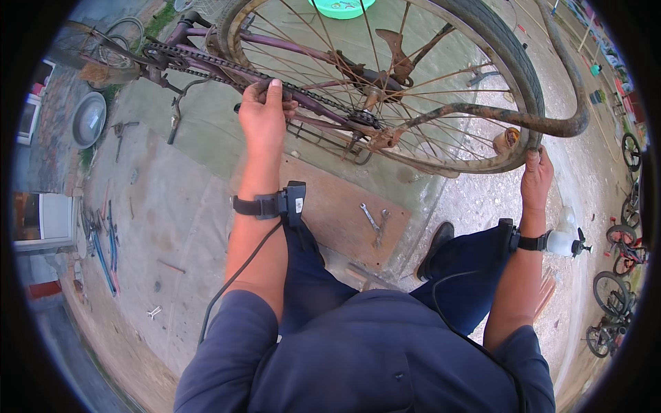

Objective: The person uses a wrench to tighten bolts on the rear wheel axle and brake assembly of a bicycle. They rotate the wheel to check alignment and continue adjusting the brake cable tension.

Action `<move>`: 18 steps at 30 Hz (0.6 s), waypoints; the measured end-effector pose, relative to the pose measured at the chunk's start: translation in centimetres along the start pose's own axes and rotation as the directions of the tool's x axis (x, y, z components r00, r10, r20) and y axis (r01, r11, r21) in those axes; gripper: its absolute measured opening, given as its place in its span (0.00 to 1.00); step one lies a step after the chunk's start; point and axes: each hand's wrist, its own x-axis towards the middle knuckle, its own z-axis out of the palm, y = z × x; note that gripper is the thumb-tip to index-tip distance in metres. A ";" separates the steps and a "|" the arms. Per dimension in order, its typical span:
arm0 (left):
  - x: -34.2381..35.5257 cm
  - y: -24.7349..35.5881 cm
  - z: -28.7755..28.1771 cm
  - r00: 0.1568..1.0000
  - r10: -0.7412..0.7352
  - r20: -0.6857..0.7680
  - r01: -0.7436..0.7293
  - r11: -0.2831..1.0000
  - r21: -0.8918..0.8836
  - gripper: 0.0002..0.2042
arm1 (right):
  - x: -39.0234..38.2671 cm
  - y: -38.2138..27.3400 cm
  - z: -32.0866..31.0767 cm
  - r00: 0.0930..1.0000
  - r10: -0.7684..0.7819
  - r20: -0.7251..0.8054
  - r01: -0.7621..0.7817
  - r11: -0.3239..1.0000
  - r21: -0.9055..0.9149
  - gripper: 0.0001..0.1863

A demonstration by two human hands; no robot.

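A rusty bicycle with a purple frame (289,45) stretches across the upper part of the head view. Its rear wheel, with a worn black tyre (515,60) and brown spokes, is nearest me. My left hand (264,113) is closed on the dark bicycle chain (318,98), thumb on top; a frame tube runs close behind, and some fingertips are hidden. At the wheel's lower right, my right hand (536,180) grips the tyre edge between thumb and fingers. A bent rusty tube (551,125) sticks out over the wheel, just above that hand.
Below the bicycle lies a brown board (330,189) with wrenches (370,216) on it. A metal basin (89,120) and long blue-handled tools (103,258) are at left, a green basin (343,8) at the top. A spray bottle (561,243) stands by my right wrist; several bicycles (611,292) line the right.
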 end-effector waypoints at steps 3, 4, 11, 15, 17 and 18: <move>0.0 -0.2 -0.2 1.000 -0.006 0.006 0.006 1.000 0.011 0.13 | -0.1 0.2 -0.1 1.000 0.010 -0.011 -0.011 1.000 -0.009 0.28; -0.1 -0.3 -0.2 1.000 -0.011 0.008 0.011 1.000 0.015 0.13 | -0.2 0.2 -0.2 0.999 0.032 0.012 -0.032 0.999 -0.017 0.29; 0.0 -0.5 -0.5 1.000 -0.025 0.009 0.025 0.999 0.041 0.14 | -0.3 0.5 -0.4 0.997 0.053 0.047 -0.051 0.998 -0.043 0.29; 0.1 -1.0 -0.9 0.998 -0.057 0.010 0.056 0.997 0.050 0.15 | -0.5 0.3 -0.3 0.999 0.039 0.028 -0.038 0.998 -0.050 0.29; 0.3 -1.5 -1.2 0.994 -0.112 0.019 0.111 0.992 0.060 0.16 | -0.6 0.1 -0.4 0.999 0.036 0.025 -0.033 0.993 -0.111 0.29; 0.3 -1.8 -1.2 0.987 -0.163 0.009 0.163 0.987 0.004 0.16 | -0.6 0.0 -0.4 0.999 0.034 0.028 -0.030 0.991 -0.129 0.28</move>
